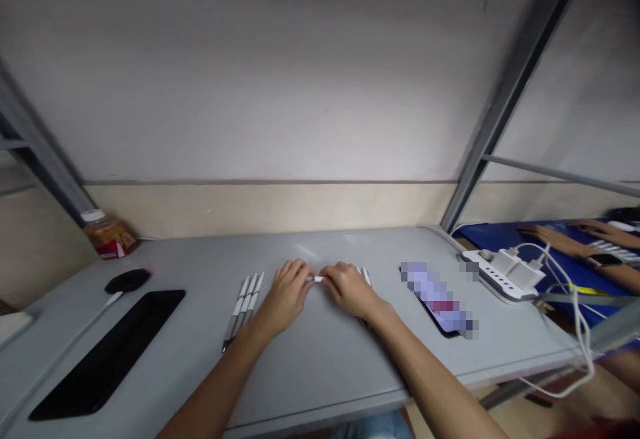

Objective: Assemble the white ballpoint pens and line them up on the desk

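At the middle of the desk, my left hand and my right hand meet with fingers pinched on a white pen. Only a short piece of it shows between the fingertips; both its ends are hidden by the hands. Left of my left hand lie several white-and-grey pens side by side, partly behind my forearm. More pens lie beneath and beside my right hand, mostly covered by it.
On the grey desk, a black tray-like slab, a round black charger and a bottle stand left. A phone and a power strip with cables lie right. Another person's hands rest on a blue table beyond.
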A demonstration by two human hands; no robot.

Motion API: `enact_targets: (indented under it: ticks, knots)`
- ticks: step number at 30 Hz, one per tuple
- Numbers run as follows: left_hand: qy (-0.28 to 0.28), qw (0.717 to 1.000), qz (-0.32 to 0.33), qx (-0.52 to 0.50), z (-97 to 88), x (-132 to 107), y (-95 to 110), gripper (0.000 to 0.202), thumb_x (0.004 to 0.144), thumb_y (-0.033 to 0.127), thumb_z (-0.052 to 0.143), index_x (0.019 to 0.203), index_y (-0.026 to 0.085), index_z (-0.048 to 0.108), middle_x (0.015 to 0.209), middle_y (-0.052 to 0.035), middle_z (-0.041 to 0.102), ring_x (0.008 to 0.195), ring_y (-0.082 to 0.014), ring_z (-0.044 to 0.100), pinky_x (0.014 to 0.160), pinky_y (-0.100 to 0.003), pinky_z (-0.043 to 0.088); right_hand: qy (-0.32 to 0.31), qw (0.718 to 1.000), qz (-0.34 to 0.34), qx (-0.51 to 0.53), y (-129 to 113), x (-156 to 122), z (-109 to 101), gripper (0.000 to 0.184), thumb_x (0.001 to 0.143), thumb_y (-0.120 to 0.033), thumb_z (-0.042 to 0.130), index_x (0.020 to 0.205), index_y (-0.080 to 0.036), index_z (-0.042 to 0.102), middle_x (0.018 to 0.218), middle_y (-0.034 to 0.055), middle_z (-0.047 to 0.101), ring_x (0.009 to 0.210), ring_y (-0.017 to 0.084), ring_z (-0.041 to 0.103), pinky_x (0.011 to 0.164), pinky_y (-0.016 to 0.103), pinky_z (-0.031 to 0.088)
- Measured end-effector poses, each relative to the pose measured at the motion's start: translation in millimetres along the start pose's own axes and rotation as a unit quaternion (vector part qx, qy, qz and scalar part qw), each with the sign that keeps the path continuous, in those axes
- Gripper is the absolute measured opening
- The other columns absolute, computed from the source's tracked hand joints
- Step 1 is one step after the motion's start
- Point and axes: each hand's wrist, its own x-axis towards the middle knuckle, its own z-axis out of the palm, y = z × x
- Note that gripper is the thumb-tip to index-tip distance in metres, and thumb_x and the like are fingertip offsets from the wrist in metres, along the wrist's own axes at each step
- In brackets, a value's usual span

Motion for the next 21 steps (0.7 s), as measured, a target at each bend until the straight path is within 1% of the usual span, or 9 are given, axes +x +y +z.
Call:
enact_targets:
  ticks: [2, 5, 8, 10, 12, 13, 17, 19, 21]
  knots:
    - [0.003, 1.0, -0.012, 0.002, 1.1, -0.8, -2.1, 0.021, 0.096, 0.032, 0.041, 0.103, 0.022, 0.057, 0.102, -0.0048, 0.059, 0.097, -0.021, 0.052, 0.084, -0.036, 0.041, 0.008, 0.999, 0.012, -0.04, -2.6, 0.3, -0.8, 0.024, 0.096, -0.019, 0.04, 0.107, -0.018, 0.061, 0.096, 0.0081, 0.067, 0.088, 0.02, 0.058, 0.076, 0.029, 0.037]
    - [-0.019, 0.999, -0.038, 0.016, 1.7, -1.4, -4.4, 0.028, 0.098, 0.031, 0.033, 0.097, 0.022, 0.059, 0.094, -0.003, 0.063, 0.09, -0.0195, 0.056, 0.082, -0.036, 0.04, 0.014, 0.999, 0.018, -0.048, -3.8, 1.0, -1.0, 0.023, 0.094, -0.012, 0.04, 0.107, -0.017, 0.059, 0.099, 0.0081, 0.066, 0.089, 0.019, 0.057, 0.077, 0.029, 0.036]
    - [-0.017, 0.999, -0.042, 0.006, -1.2, -0.6, -2.5, 0.023, 0.097, 0.028, 0.036, 0.094, 0.021, 0.058, 0.092, -0.0029, 0.063, 0.087, -0.0191, 0.057, 0.08, -0.035, 0.04, 0.009, 0.999, 0.014, -0.04, -3.9, 1.3, -0.1, 0.023, 0.095, -0.014, 0.038, 0.105, -0.017, 0.059, 0.098, 0.0078, 0.066, 0.087, 0.018, 0.058, 0.077, 0.028, 0.035]
    - [0.006, 0.999, -0.037, -0.01, -3.7, 0.0, 0.5, 0.015, 0.094, 0.029, 0.045, 0.101, 0.022, 0.056, 0.101, -0.0043, 0.062, 0.096, -0.0203, 0.055, 0.082, -0.035, 0.04, 0.004, 0.999, 0.012, -0.031, -4.4, 1.0, 0.5, 0.023, 0.097, -0.017, 0.038, 0.105, -0.017, 0.06, 0.098, 0.0075, 0.067, 0.087, 0.017, 0.059, 0.076, 0.027, 0.036]
    - [0.02, 0.999, -0.04, -0.012, -5.1, 0.3, 2.8, 0.02, 0.092, 0.032, 0.05, 0.108, 0.022, 0.054, 0.108, -0.0051, 0.061, 0.103, -0.0214, 0.054, 0.085, -0.036, 0.04, 0.002, 1.0, 0.011, -0.026, -5.0, 0.5, 0.6, 0.023, 0.097, -0.018, 0.038, 0.105, -0.017, 0.06, 0.099, 0.0075, 0.067, 0.088, 0.017, 0.06, 0.077, 0.027, 0.035]
    - [0.016, 0.999, -0.044, -0.007, -5.2, 0.4, 3.4, 0.02, 0.093, 0.033, 0.048, 0.108, 0.023, 0.055, 0.108, -0.0047, 0.062, 0.103, -0.0215, 0.054, 0.085, -0.036, 0.039, 0.003, 1.0, 0.013, -0.028, -5.4, 0.2, 0.5, 0.023, 0.097, -0.018, 0.039, 0.104, -0.017, 0.06, 0.099, 0.0076, 0.067, 0.088, 0.017, 0.06, 0.077, 0.026, 0.035]
    - [-0.016, 0.999, -0.043, 0.01, -4.0, 1.0, 3.3, 0.023, 0.097, 0.028, 0.039, 0.09, 0.023, 0.06, 0.092, -0.002, 0.065, 0.091, -0.0198, 0.057, 0.08, -0.035, 0.037, 0.002, 0.999, 0.017, -0.037, -5.9, -0.3, -0.2, 0.024, 0.097, -0.019, 0.038, 0.103, -0.017, 0.061, 0.097, 0.0078, 0.067, 0.087, 0.017, 0.06, 0.077, 0.027, 0.035]
    - [-0.004, 0.999, -0.036, -0.006, -3.6, 1.4, 3.3, 0.016, 0.094, 0.029, 0.045, 0.093, 0.022, 0.059, 0.096, -0.0022, 0.065, 0.094, -0.0196, 0.056, 0.082, -0.034, 0.038, -0.001, 0.999, 0.012, -0.036, -5.9, 0.1, 0.1, 0.024, 0.096, -0.017, 0.038, 0.105, -0.017, 0.061, 0.096, 0.0075, 0.067, 0.087, 0.017, 0.061, 0.077, 0.026, 0.035]
    - [0.008, 0.999, -0.035, -0.023, -3.2, 1.7, 3.8, 0.014, 0.092, 0.032, 0.05, 0.099, 0.022, 0.057, 0.102, -0.0025, 0.064, 0.098, -0.0195, 0.056, 0.084, -0.034, 0.037, -0.002, 0.999, 0.004, -0.035, -6.0, 0.6, 0.6, 0.024, 0.096, -0.016, 0.038, 0.105, -0.017, 0.061, 0.097, 0.0072, 0.067, 0.087, 0.017, 0.061, 0.076, 0.026, 0.035]
